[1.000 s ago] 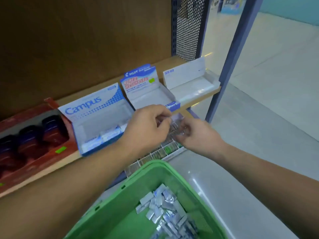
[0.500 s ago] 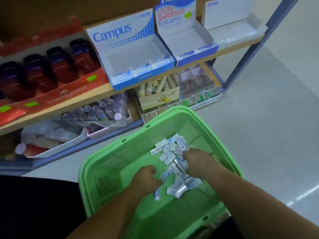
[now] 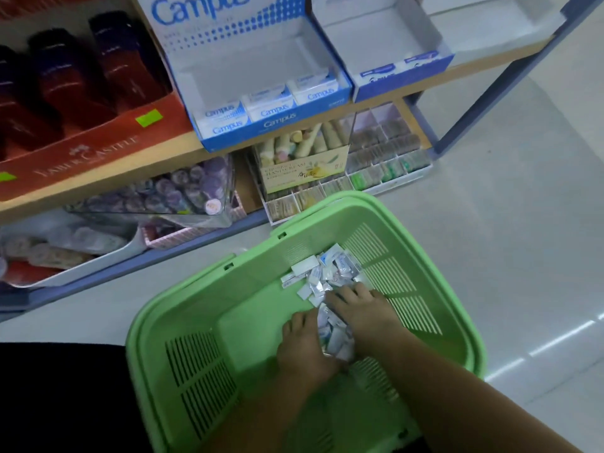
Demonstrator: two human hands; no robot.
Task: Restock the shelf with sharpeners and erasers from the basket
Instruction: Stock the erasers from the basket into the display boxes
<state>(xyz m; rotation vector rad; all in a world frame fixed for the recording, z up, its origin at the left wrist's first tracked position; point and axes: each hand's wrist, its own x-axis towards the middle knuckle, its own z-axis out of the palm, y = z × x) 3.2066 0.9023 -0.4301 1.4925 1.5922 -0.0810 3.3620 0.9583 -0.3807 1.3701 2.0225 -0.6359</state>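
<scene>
Since half a second before, the left hand (image 3: 305,351) had slid toward 3 o'clock across the floor of the green basket (image 3: 248,299), and the two hands had closed in on the heap between them.

From where I stood, the shelf (image 3: 163,155) ran across at 12 o'clock. A red tray (image 3: 81,155) of dark tubs sat out at 10 o'clock. Beside it was the Campus box (image 3: 261,60), with only one row of erasers (image 3: 271,107) along its front lip. The blue box (image 3: 392,37) at 1 o'clock looked almost bare.

Down in the basket, the left hand lay knuckles up at the heap's 7 o'clock edge. Its fingers were tucked under, so I could not tell whether it had hold of anything. The wrapped packets (image 3: 330,273) were piled toward the basket's 1 o'clock corner and spilled back between both hands. The right hand (image 3: 362,313) rested palm down on the heap's 5 o'clock side, with fingers spread across the wrappers. I saw nothing pinched in it.

I judged the packets light, small and stiff inside, and their glossy film likely slippery. A loose scoop would probably shed some. Cupping a cluster between both palms, or pinching one packet across its narrow sides, seemed the surer hold. They did not look breakable.
</scene>
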